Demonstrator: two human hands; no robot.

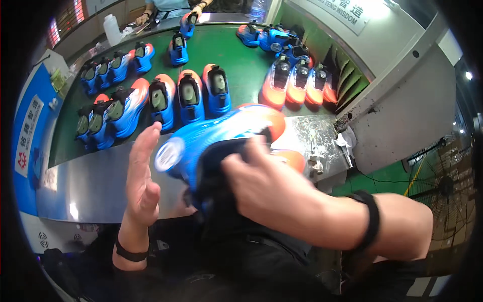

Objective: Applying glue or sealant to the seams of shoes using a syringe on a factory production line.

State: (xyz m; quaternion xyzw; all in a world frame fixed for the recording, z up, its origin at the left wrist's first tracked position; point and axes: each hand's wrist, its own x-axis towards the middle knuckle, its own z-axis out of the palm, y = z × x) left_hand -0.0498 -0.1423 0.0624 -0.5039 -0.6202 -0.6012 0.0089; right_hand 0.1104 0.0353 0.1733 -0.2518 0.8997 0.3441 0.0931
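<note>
My right hand (266, 176) is closed on a blue-and-orange shoe (216, 130), gripping it by the black collar. The shoe is tilted above the metal table edge, its orange toe to the right and a round pale patch on its heel to the left. Below that toe shows a second orange toe (292, 159), mostly hidden behind my right hand; I cannot tell whether it is held too. My left hand (143, 176) is upright and open beside the heel, fingers stretched and thumb apart, holding nothing. Motion blurs the shoe and right hand.
Several similar shoes (190, 98) stand in rows on the green belt (211, 43), with more orange-toed ones (275, 83) by the machine's opening. A metal ledge (95, 186) runs along the front. Across the belt, a person's hand (198, 9) touches a shoe. A fan (445, 185) stands right.
</note>
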